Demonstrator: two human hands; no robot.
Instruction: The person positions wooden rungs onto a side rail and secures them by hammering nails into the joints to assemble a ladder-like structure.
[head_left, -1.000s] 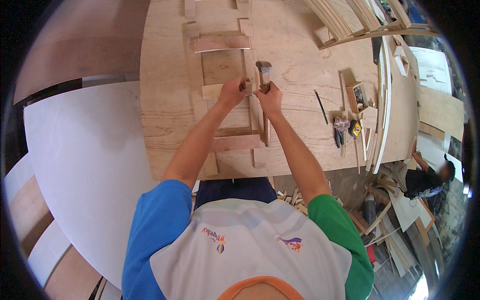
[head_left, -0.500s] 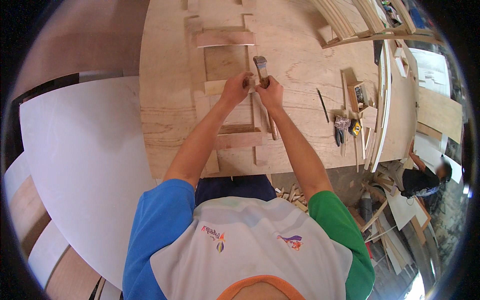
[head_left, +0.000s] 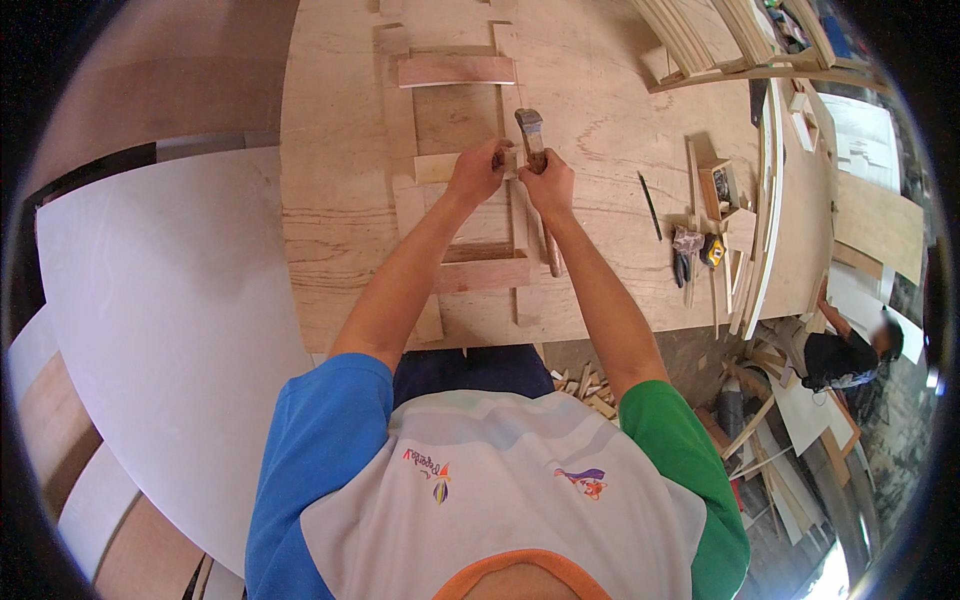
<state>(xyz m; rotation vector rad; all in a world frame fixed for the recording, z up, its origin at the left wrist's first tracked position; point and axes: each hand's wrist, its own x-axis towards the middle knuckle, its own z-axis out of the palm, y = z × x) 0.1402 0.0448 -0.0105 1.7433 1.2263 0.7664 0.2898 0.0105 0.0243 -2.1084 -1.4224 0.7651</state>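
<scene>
My right hand (head_left: 549, 187) is wrapped around the handle of a hammer (head_left: 530, 124) below its head. The hammer head points away from me, and the handle's end shows below the hand. My left hand (head_left: 479, 172) is closed beside it, fingertips pinched; whatever they hold is too small to make out. Both hands are over a ladder-like wooden frame, at the right end of its middle crosspiece (head_left: 432, 169). A far crosspiece (head_left: 456, 72) and a near crosspiece (head_left: 483, 273) also span the two long side strips, partly covered by my left arm.
The frame lies on a plywood worktop (head_left: 620, 270). To the right are a pencil (head_left: 650, 205), pliers (head_left: 682, 268), a tape measure (head_left: 712, 250), a small wooden box (head_left: 717, 190) and long strips (head_left: 768, 200). A slatted wooden piece (head_left: 690, 45) stands far right. Another person (head_left: 842, 358) is beyond the worktop.
The worktop and frame sit slightly differently in the view. Both hands stay close together over the same joint, with the hammer still in my right hand.
</scene>
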